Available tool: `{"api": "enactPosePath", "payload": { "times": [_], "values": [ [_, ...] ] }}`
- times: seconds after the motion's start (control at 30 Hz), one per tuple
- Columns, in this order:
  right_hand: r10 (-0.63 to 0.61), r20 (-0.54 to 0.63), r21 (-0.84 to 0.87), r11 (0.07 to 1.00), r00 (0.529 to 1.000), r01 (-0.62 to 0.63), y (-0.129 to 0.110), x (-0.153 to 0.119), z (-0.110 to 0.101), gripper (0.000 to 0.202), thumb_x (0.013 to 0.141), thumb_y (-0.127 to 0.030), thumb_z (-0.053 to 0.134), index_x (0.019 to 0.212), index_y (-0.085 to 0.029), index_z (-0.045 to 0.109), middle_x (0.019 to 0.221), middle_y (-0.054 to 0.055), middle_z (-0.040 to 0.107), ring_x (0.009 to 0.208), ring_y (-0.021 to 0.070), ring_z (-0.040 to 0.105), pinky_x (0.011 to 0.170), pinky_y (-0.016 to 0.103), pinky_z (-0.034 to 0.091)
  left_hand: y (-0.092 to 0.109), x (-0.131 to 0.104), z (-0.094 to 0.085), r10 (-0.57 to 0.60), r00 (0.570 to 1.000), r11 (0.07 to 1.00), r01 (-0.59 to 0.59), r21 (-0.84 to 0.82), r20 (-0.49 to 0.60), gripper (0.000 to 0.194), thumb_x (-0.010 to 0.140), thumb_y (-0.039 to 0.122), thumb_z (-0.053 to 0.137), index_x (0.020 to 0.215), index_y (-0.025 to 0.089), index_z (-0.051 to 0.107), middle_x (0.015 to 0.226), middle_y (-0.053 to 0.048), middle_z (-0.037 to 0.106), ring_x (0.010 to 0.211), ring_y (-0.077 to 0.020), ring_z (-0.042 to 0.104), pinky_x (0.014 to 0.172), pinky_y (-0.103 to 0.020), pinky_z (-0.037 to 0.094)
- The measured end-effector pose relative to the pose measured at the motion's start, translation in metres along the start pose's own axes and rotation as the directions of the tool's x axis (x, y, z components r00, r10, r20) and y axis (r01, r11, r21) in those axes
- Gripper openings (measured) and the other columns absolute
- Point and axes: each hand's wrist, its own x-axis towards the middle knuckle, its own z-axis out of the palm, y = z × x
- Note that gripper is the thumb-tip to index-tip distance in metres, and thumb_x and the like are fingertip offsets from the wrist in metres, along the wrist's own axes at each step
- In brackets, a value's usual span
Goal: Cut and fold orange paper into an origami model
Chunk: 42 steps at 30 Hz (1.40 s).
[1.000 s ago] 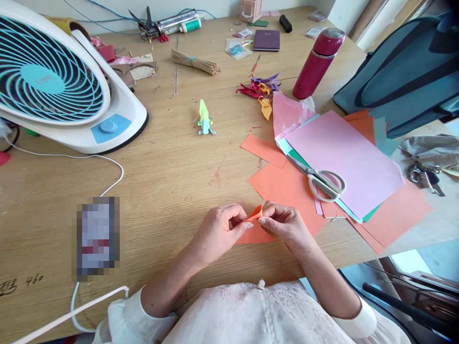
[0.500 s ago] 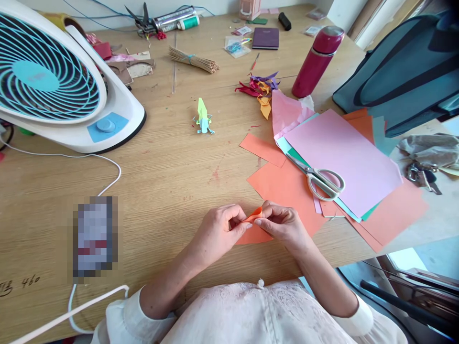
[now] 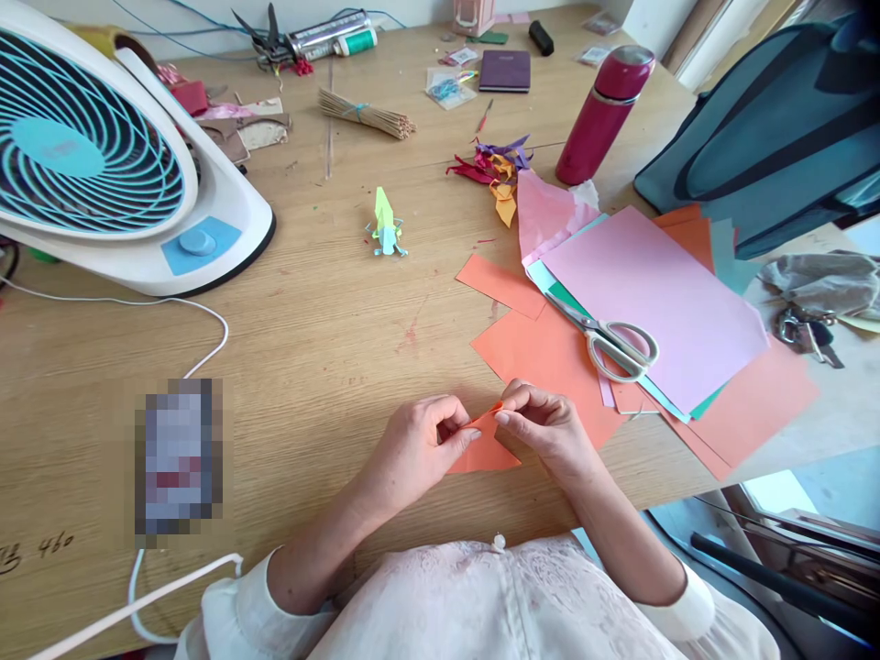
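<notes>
A small piece of orange paper [image 3: 489, 451] is held between both hands near the front edge of the table, with a fold along its top. My left hand [image 3: 423, 451] pinches its upper left part between thumb and fingers. At the upper right corner, the thumb and index finger of my right hand [image 3: 546, 431] grip the fold. Larger orange sheets [image 3: 543, 357] lie flat just behind and right of my right hand. White-handled scissors [image 3: 619, 348] rest on a pink sheet [image 3: 664, 293].
A fan [image 3: 226, 220] stands at the left, above a blurred object [image 3: 179, 458] and a white cable. A green paper figure [image 3: 385, 222] sits mid-table. Behind are folded colourful papers [image 3: 505, 174], a red bottle [image 3: 605, 115] and a stick bundle [image 3: 368, 115]. A teal bag [image 3: 756, 137] is at right.
The raised, curled fold of the orange paper has been pressed flatter. My right fingers have shifted slightly upward along its corner. The whole view has moved a little.
</notes>
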Motion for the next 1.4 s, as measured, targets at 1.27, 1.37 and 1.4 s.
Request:
{"api": "enactPosePath", "payload": {
  "times": [1.27, 1.37, 1.4],
  "values": [
    [-0.02, 0.242, -0.443, 0.887, 0.97, 0.129, 0.004, -0.005, -0.001, 0.029, 0.093, -0.035, 0.061, 0.069, -0.02, 0.051, 0.071, -0.002, 0.047, 0.065, 0.013, 0.042, 0.059, 0.027, 0.034, -0.013, 0.006, 0.002, -0.033, 0.999, 0.952, 0.033, -0.306, 0.004, 0.018, 0.086, 0.025, 0.065, 0.073, 0.017, 0.055, 0.068, 0.006, 0.053, 0.062, -0.0078, 0.045, 0.058, -0.02, 0.036],
    [-0.019, 0.234, -0.438, 0.891, 0.972, 0.123, 0.005, -0.004, -0.001, 0.028, 0.093, -0.037, 0.062, 0.071, -0.02, 0.054, 0.072, -0.001, 0.049, 0.066, 0.0136, 0.043, 0.06, 0.027, 0.036, -0.013, 0.006, 0.001, -0.054, 0.998, 0.955, 0.056, -0.291, 0.015, 0.022, 0.085, 0.027, 0.065, 0.071, 0.017, 0.053, 0.066, 0.006, 0.05, 0.06, -0.0077, 0.042, 0.057, -0.02, 0.035],
    [-0.02, 0.228, -0.431, 0.894, 0.973, 0.119, 0.005, -0.004, -0.001, 0.029, 0.093, -0.038, 0.061, 0.071, -0.02, 0.055, 0.072, -0.001, 0.049, 0.066, 0.0137, 0.043, 0.06, 0.028, 0.036, -0.012, 0.006, 0.0, -0.058, 0.998, 0.954, 0.059, -0.293, 0.011, 0.023, 0.085, 0.029, 0.065, 0.07, 0.017, 0.052, 0.065, 0.006, 0.05, 0.059, -0.0078, 0.041, 0.056, -0.02, 0.035]
  ]
}}
